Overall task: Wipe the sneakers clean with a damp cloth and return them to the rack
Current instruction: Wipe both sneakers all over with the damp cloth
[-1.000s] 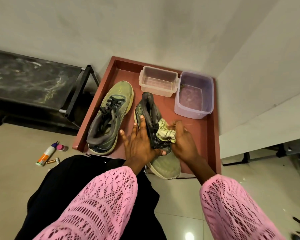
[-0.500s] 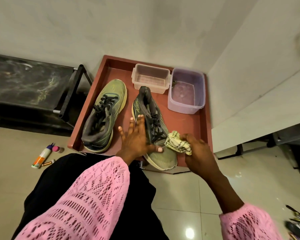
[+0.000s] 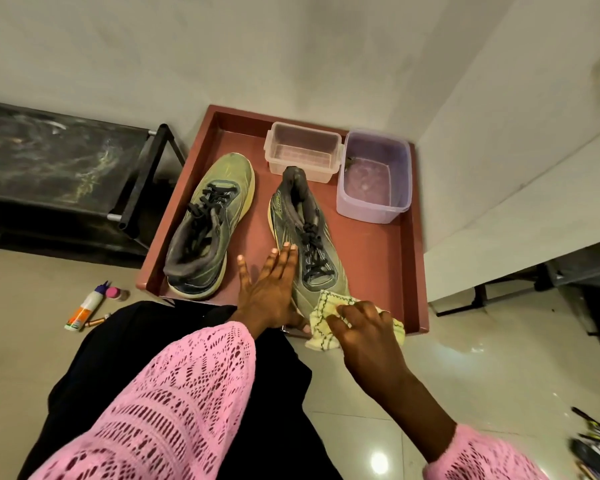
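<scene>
Two olive-green sneakers with dark laces lie in a reddish-brown tray [image 3: 409,244]. The left sneaker [image 3: 210,220] points away from me, untouched. The right sneaker [image 3: 305,230] points toward me. My left hand [image 3: 271,289] lies flat against that shoe's left side, fingers spread, thumb near the toe. My right hand [image 3: 361,327] presses a cream cloth with dark stitching [image 3: 329,313] over the toe, which is hidden beneath it. The dark shoe rack [image 3: 56,174] stands to the left of the tray.
At the tray's far end stand a clear plastic box [image 3: 302,152] and a purple tub [image 3: 374,174] holding water. A glue tube [image 3: 84,308] and small items lie on the floor at left. Pens [image 3: 596,441] lie at lower right. A white wall and ledge rise on the right.
My right hand has drawn the cloth from the laces down toward me onto the shoe's toe. My left hand has slid along the shoe's side with it.
</scene>
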